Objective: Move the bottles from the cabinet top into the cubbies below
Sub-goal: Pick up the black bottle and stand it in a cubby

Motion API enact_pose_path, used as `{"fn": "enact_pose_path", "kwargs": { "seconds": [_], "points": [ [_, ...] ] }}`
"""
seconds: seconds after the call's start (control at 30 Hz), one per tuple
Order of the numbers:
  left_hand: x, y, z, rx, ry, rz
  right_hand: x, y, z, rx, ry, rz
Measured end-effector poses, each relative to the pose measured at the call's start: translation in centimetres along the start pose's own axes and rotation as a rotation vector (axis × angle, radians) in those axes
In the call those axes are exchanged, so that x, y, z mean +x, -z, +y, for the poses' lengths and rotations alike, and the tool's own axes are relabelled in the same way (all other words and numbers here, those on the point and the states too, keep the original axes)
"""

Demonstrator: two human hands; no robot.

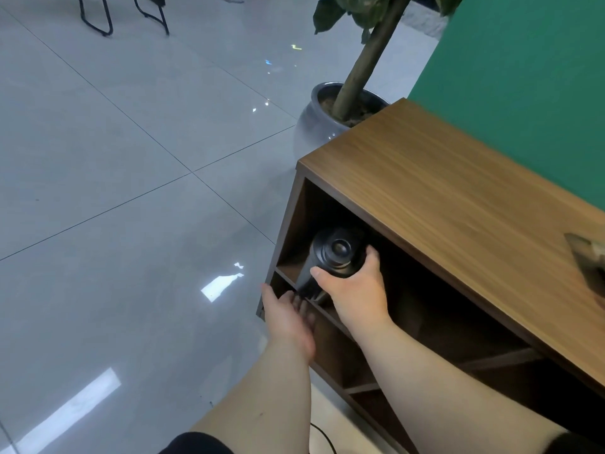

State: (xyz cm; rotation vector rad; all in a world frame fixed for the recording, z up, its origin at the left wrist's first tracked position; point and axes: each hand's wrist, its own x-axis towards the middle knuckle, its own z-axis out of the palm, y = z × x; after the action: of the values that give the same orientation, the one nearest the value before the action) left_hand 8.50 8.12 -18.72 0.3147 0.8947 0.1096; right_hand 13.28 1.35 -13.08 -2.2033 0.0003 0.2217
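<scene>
Upper left cubby point(314, 224): mouth largely filled by black bottle point(337, 253) and right hand point(355, 290) wrapped round its top; narrow dark gap left between bottle and left side wall, wider room to the right under the cabinet top point(458, 198). Shelf edge below the bottle touched by left hand point(288, 319), part-blocking the lower left cubby point(334, 348). Lower cubbies further right open and dark, contents unclear. Cabinet top bare wood over most of its length; blurred brown object point(589, 257) at far right edge. Left of the cabinet, open tiled floor point(114, 191). Potted plant point(330, 116) close behind the cabinet's far corner, green wall point(523, 60) along the back.
</scene>
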Motion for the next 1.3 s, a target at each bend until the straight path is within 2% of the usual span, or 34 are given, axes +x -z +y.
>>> {"fn": "enact_pose_path", "kwargs": {
  "seconds": [0.13, 0.57, 1.0, 1.3],
  "points": [
    [-0.1, -0.3, 0.3, 0.017, -0.028, -0.054, 1.4, -0.9, 0.4, 0.037, -0.007, -0.032],
    [1.5, -0.7, 1.0, 0.052, -0.144, -0.087, 2.8, -2.8, 0.3, 0.106, -0.021, -0.023],
    [1.8, -0.5, 1.1, 0.062, -0.129, -0.13, 2.4, -3.5, 0.0, 0.074, -0.029, 0.028],
    [1.1, -1.1, 1.1, -0.02, -0.087, -0.104, 2.0, -3.1, 0.3, 0.03, -0.043, 0.081]
  ]
}}
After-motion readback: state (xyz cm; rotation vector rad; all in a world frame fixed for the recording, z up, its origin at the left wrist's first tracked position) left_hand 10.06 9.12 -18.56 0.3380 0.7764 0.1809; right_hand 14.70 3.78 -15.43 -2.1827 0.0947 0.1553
